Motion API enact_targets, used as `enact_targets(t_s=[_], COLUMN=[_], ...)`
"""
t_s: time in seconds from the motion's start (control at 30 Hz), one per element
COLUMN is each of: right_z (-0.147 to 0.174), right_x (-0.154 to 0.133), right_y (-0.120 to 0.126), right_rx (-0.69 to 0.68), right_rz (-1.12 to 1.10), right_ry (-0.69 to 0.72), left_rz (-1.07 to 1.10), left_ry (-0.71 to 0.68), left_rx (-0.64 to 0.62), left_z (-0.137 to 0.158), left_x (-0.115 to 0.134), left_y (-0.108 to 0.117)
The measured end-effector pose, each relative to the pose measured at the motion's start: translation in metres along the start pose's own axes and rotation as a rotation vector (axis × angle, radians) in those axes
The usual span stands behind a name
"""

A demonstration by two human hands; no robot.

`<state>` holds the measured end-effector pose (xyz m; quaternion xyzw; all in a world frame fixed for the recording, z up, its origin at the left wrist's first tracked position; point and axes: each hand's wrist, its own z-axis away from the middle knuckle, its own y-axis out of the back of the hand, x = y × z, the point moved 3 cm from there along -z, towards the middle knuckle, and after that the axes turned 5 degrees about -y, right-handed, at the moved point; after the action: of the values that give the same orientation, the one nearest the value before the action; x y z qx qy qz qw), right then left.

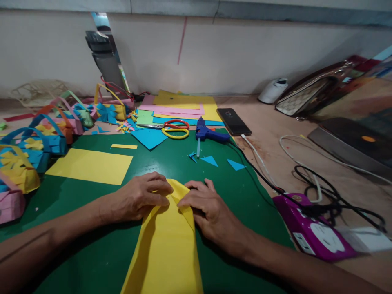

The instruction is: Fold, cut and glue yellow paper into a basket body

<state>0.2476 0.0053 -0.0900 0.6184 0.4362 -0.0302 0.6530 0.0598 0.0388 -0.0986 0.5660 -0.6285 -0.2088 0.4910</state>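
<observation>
A long yellow paper (168, 253) lies on the green mat (239, 265), its sides folded up and its far end being folded inward. My left hand (142, 196) pinches the far left corner, fingers bent over the folded edge. On the opposite corner, my right hand (206, 206) grips a folded flap between thumb and fingers. Both thumbs are partly hidden. Ahead of the hands lie a blue glue gun (211, 132) and scissors (176, 130) with red and yellow handles. A flat yellow sheet (92, 165) rests to the left.
Several small paper baskets (56, 136) stand along the left. Coloured sheets (183, 106) and paper scraps lie at the back. A phone (233, 121), cables and a purple power strip (315, 228) are on the right. A dark bottle (105, 61) stands by the wall.
</observation>
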Motion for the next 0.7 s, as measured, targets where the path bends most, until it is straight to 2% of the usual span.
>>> enact_targets(t_s=[0.13, 0.2, 0.4, 0.7], right_z=[0.007, 0.01, 0.013, 0.011], right_x=[-0.007, -0.01, -0.016, -0.012], right_y=[0.001, 0.0, -0.005, -0.005], right_rx=[0.076, 0.07, 0.022, -0.032], right_rz=[0.099, 0.166, 0.356, 0.293], right_ry=[-0.015, 0.002, 0.159, 0.088], left_rz=[0.015, 0.029, 0.076, 0.07], left_ry=[0.009, 0.018, 0.03, -0.008], left_rx=[0.008, 0.019, 0.038, -0.037], left_z=[0.0, 0.0, 0.001, 0.0], left_x=[-0.001, -0.001, -0.002, 0.001], left_y=[-0.001, -0.002, -0.003, 0.003])
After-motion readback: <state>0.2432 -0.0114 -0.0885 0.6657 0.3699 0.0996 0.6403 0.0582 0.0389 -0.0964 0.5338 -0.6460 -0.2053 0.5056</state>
